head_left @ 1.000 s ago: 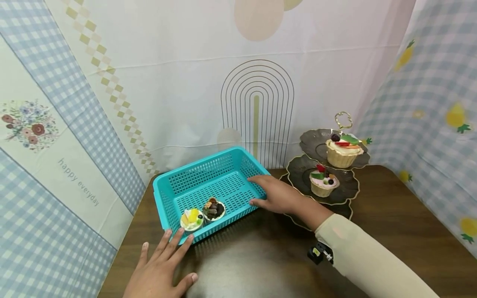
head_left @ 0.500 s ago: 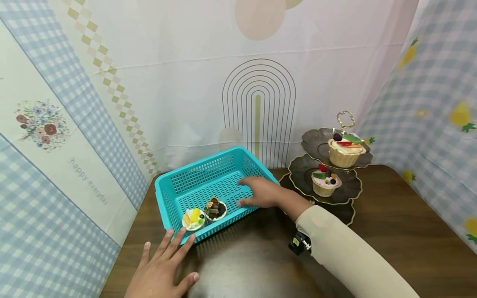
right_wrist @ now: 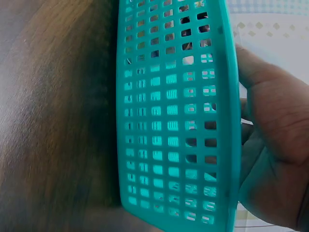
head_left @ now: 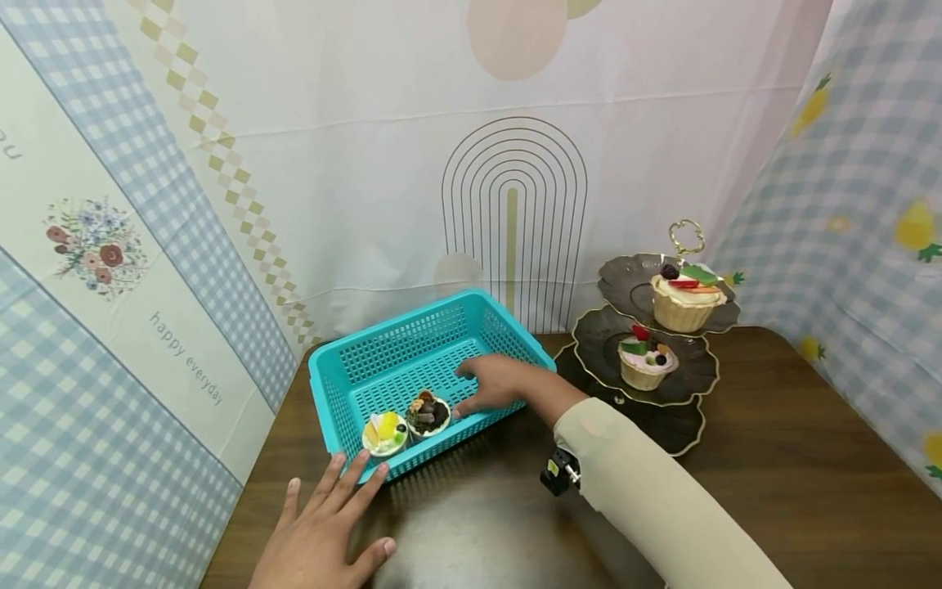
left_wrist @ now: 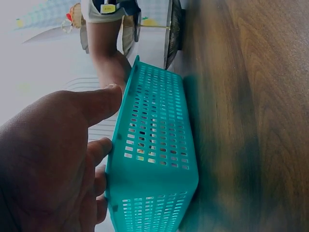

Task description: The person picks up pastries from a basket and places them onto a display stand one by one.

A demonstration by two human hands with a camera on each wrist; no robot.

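A turquoise plastic basket (head_left: 397, 329) stands on the brown table, with two small cakes in its near left corner. One is a fruit-topped cupcake (head_left: 385, 433); beside it sits a chocolate-topped cupcake (head_left: 428, 415). My right hand (head_left: 495, 383) reaches over the basket's near rim, thumb tip close beside the chocolate cupcake, and grips nothing. In the right wrist view, the basket wall (right_wrist: 164, 116) hides part of that hand. My left hand (head_left: 320, 523) is spread at the near left corner, its fingertips (left_wrist: 100, 147) at the rim in the left wrist view.
To the right stands a three-tier dark stand (head_left: 603, 348) with gold edges. Its top plate bears a large fruit tart (head_left: 684, 304), the middle one a smaller pink-cream tart (head_left: 645, 364). Patterned cloths hang behind (head_left: 353, 204) and on both sides of the table (head_left: 508, 523).
My right hand has moved left inside the basket, from near its right end towards the chocolate cupcake. The left hand keeps its place at the corner. The view has shifted slightly.
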